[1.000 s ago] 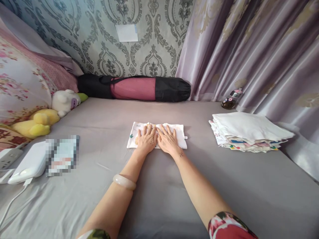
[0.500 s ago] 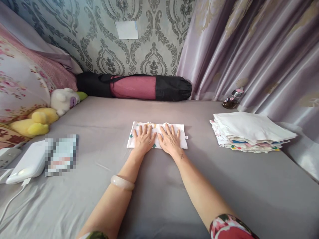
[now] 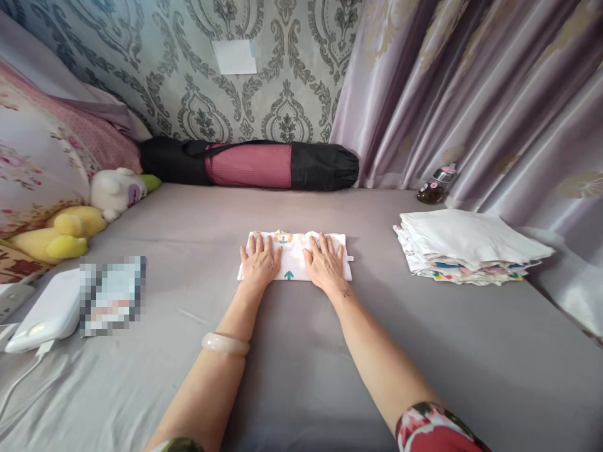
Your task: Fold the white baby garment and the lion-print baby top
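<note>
A small white folded cloth with coloured prints lies flat on the grey bed sheet in the middle of the view. My left hand rests palm down on its left part, fingers spread and flat. My right hand presses palm down on its right part, fingers spread too. A gap of bare cloth shows between the two hands. Neither hand grips anything. A pale bangle sits on my left forearm.
A stack of folded cloths lies at the right. A black and pink rolled bag lies along the wall. Plush toys and a white device with a cable are at the left. A small bottle stands by the curtain.
Both hands have slid apart over the cloth, the left hand leftward and the right hand rightward, uncovering its middle.
</note>
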Available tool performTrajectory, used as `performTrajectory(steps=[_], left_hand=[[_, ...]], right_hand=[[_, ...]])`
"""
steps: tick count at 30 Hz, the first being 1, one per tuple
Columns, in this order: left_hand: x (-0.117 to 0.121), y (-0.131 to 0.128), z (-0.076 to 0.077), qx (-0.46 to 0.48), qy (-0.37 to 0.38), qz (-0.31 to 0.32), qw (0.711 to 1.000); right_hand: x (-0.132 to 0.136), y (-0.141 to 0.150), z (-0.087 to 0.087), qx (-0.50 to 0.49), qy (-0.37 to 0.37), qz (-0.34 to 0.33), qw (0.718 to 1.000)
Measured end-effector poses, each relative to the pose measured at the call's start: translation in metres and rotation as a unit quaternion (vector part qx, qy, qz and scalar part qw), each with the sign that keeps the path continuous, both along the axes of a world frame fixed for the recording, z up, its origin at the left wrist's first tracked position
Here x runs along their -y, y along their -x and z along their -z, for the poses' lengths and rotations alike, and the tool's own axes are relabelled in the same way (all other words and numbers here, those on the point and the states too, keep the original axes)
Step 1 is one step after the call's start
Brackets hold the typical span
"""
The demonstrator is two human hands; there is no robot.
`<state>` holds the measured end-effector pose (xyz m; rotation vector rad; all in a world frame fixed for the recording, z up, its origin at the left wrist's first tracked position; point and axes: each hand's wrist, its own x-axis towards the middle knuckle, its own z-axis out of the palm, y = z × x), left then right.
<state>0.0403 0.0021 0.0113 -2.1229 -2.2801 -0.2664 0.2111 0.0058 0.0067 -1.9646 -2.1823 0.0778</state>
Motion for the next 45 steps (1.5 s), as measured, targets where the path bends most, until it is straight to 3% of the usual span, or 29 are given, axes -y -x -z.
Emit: performTrajectory(steps=[9,13,16,20,29,34,38,45], left_hand=[[0.001,0.001,-0.003,0.016,-0.010,-0.002,1.000],[0.000,0.009,0.000,0.029,-0.045,-0.047,0.997],[-0.003,0.014,0.003,0.036,-0.018,-0.063,0.997],[-0.004,0.016,0.005,0.045,0.000,-0.065,0.997],[-0.001,0.015,0.002,0.042,-0.038,-0.072,0.996],[0.001,0.006,0.000,0.013,-0.114,-0.048,0.992],[-0.001,0.004,0.005,-0.002,-0.057,0.013,0.998],[-0.002,0.004,0.008,-0.010,-0.033,0.014,0.999]], right_hand=[[0.000,-0.001,-0.004,-0.003,0.010,0.003,1.000],[-0.001,-0.009,-0.006,-0.008,-0.013,0.067,0.998],[-0.004,-0.014,-0.003,-0.011,0.006,0.110,0.994],[-0.006,-0.015,0.002,-0.011,0.025,0.120,0.992],[-0.005,-0.016,-0.002,-0.027,0.015,0.115,0.993],[-0.003,-0.013,-0.009,-0.011,-0.037,0.045,0.998],[-0.003,-0.010,-0.007,-0.014,-0.003,0.026,1.000],[-0.003,-0.011,-0.004,-0.007,0.008,0.028,1.000]])
